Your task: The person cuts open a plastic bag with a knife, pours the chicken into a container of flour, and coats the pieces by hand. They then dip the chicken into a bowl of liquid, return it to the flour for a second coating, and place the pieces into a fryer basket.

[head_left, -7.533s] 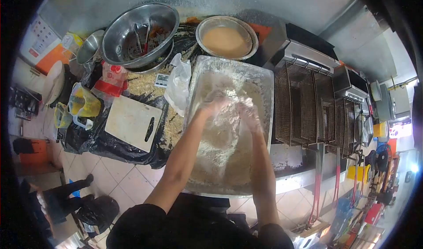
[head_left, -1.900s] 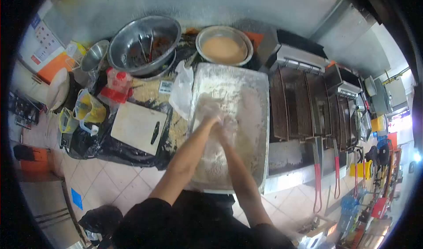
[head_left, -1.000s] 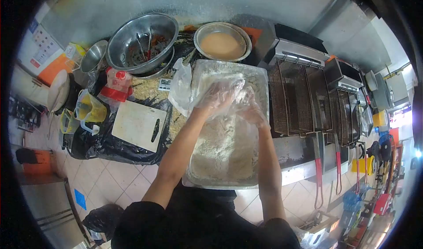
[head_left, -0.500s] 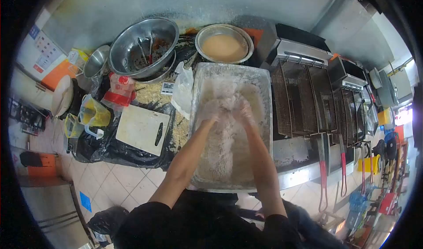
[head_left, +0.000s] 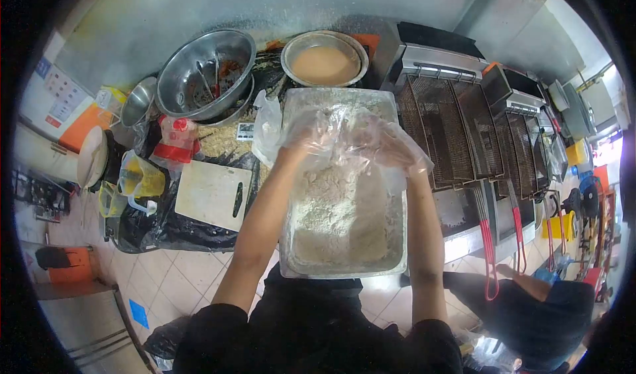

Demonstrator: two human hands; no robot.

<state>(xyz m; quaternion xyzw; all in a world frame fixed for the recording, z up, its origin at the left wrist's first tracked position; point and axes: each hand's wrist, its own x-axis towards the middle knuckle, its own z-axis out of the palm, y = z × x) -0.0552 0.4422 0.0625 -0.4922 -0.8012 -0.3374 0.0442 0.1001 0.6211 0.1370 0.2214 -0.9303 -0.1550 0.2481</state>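
Note:
A rectangular metal tray (head_left: 286,241) holds pale flour (head_left: 331,205), heaped toward its middle. Both my hands wear clear plastic gloves and are raised over the tray's far half. My left hand (head_left: 311,132) is at the left, its fingers curled inward; my right hand (head_left: 391,145) is at the right, wrapped in loose, crinkled plastic. Between them the plastic shines, and whatever they grip is too blurred to make out. Just behind the tray stands a round pan of tan liquid (head_left: 323,66).
Left are a large steel bowl (head_left: 175,76) with utensils, a white cutting board (head_left: 209,195), a yellow-stained jug (head_left: 142,178) and a red-and-white bag (head_left: 177,139). Right are fryer baskets (head_left: 437,129) with red handles. Another person (head_left: 530,314) is at the lower right.
My hands have come up out of the flour and moved farther apart, their gloves now showing clearly. The other person has come further into view at the lower right.

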